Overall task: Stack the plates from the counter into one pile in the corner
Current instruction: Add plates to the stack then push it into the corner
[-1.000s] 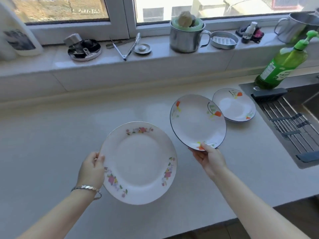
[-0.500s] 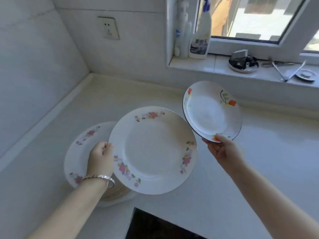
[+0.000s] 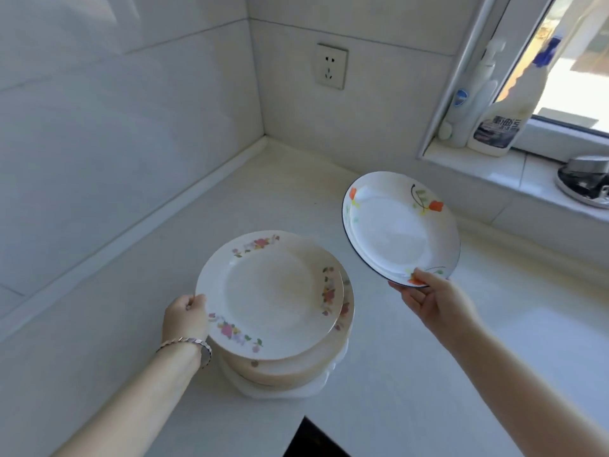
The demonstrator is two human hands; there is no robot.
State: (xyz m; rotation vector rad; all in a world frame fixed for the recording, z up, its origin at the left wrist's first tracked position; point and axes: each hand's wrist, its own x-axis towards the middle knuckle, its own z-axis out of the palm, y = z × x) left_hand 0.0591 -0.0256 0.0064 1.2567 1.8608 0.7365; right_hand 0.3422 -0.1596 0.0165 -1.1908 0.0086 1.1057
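Observation:
A large white plate with pink flowers (image 3: 270, 295) lies on top of the pile of plates (image 3: 296, 371) near the counter's corner. My left hand (image 3: 186, 316) grips its left rim. My right hand (image 3: 435, 300) holds a smaller plate with a dark rim and orange flowers (image 3: 398, 229) by its near edge. That plate is tilted toward me in the air, to the right of the pile and above the counter.
The white counter (image 3: 412, 374) meets tiled walls at the corner, with a wall socket (image 3: 331, 65) above. Two bottles (image 3: 501, 120) and a dark metal object (image 3: 586, 179) stand on the window sill at right. A dark opening (image 3: 313, 440) lies at the counter's near edge.
My view has swung left to the corner. My left hand has brought the large flowered plate down over the pile. My right hand still holds the smaller plate up.

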